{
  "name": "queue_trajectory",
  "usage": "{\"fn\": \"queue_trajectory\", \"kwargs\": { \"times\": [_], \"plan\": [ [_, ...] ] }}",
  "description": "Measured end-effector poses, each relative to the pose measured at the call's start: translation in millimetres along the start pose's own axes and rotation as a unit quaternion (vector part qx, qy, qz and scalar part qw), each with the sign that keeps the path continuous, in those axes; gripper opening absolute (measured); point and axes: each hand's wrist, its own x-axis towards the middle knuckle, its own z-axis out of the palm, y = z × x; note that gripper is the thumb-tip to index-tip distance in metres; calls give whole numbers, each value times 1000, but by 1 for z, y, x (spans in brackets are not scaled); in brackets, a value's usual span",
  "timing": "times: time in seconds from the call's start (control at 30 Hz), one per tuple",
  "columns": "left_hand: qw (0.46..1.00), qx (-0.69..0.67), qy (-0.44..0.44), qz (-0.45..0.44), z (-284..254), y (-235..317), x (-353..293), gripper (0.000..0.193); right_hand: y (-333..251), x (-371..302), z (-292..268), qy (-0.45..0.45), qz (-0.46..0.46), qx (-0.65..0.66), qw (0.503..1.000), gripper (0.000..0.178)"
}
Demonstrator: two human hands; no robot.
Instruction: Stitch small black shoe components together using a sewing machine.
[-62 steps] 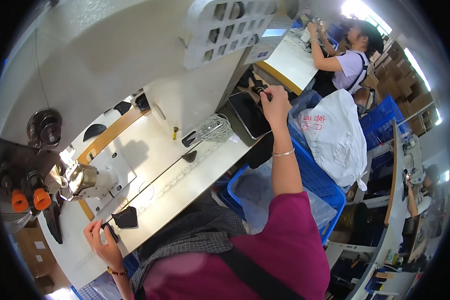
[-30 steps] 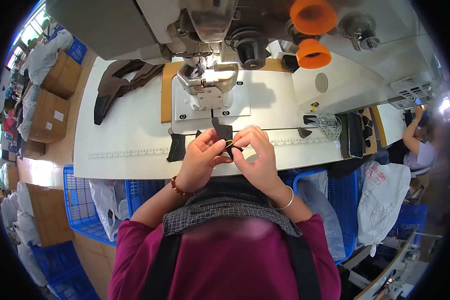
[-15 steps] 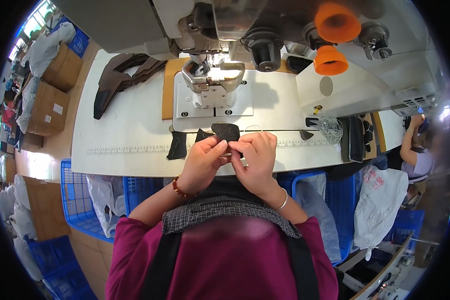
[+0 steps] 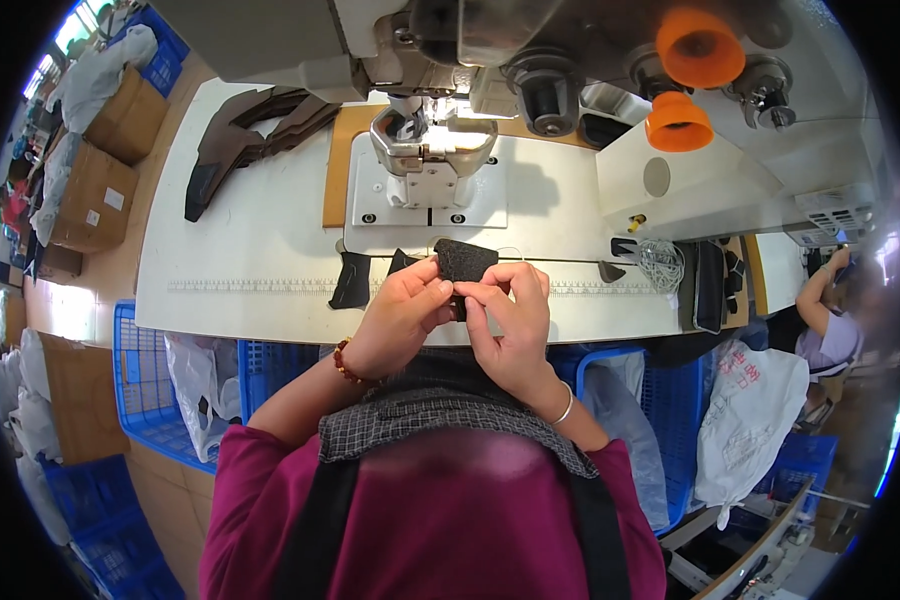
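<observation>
Between my two hands is a small black fabric piece [image 4: 467,262], held up over the table's front edge. My left hand [image 4: 407,305] pinches its lower left side, fingers closed. Fingertips of my right hand [image 4: 508,312] meet the left ones at the piece's lower edge, also pinched. A thin pale thread or cord curves out behind the right fingers. Left of my hands a black fabric piece [image 4: 350,281] lies across the printed ruler strip [image 4: 240,287], and another dark piece [image 4: 401,262] shows partly behind my left hand. What my fingertips press together is hidden.
Ahead stands the sewing machine's metal bed and presser area [image 4: 433,160]. Brown-black cut pieces [image 4: 232,140] are stacked at the far left. A bundle of white cord [image 4: 660,262] lies right, with a black case [image 4: 710,285]. Blue baskets [image 4: 150,385] hang below the edge; a person [image 4: 830,320] sits far right.
The black fabric piece has been tilted up, showing more of its flat face. Both hands stay pinched together on it. The whole view has shifted slightly.
</observation>
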Motion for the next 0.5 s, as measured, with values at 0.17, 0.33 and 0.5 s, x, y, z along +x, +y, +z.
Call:
{"fn": "queue_trajectory", "kwargs": {
  "times": [0.17,0.33,0.5],
  "plan": [
    [1000,11,4,10,-5,-4,1,20,3,-2,-3,-7,17,30,999,20],
    [986,155,-57,-18,-3,9,-2,30,5,10,-7,40,171,138,975,14],
    [994,111,-2,12,-4,-3,-3,28,30,-6,-6,-115,275,248,922,15]
  ]
}}
